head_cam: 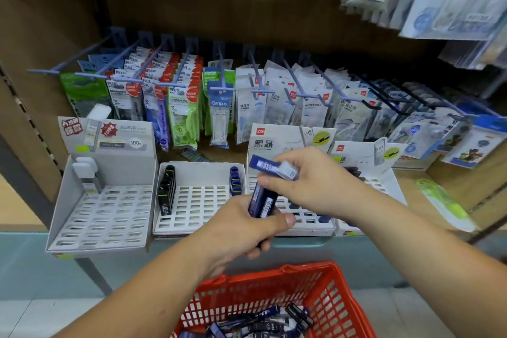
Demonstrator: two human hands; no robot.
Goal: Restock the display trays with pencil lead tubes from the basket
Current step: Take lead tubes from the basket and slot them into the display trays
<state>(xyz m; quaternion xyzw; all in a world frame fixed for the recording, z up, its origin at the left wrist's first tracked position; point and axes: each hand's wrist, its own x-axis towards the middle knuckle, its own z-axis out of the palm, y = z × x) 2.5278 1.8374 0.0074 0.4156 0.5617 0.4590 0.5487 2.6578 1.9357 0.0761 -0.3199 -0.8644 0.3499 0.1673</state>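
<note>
Pencil lead tubes (263, 324) lie in a loose heap at the bottom of the red basket (343, 291), nearest to you and just below your arms. Above the basket's far rim your left hand (241, 230) grips a bundle of dark blue tubes (262, 202). Fingers and thumb are curled round its lower end, the thumb lies across the front, and the bundle sticks up out of your fist, leaning slightly away from you.

Your right hand (315, 181) is directly above it, pinching a single blue tube (271, 166) between thumb and fingertips. That tube lies almost level with its barcode label up. Its blue end points left beyond your fingers and its clear end sits under them. Whether it touches the top of the bundle you cannot tell.

Behind your hands, slotted white trays stand side by side on the shelf (411, 189). The left tray (104, 214) holds a few white tubes (87, 175) in its back left corner. The middle tray (203, 200) has a row of black tubes (167, 192) down its left side and a short row of navy tubes (235, 181) at its back right. The right tray (304, 218) is partly hidden by your right hand and forearm. Farther back, packets (219, 107) hang from hooks (255, 71) on the wall.
</note>
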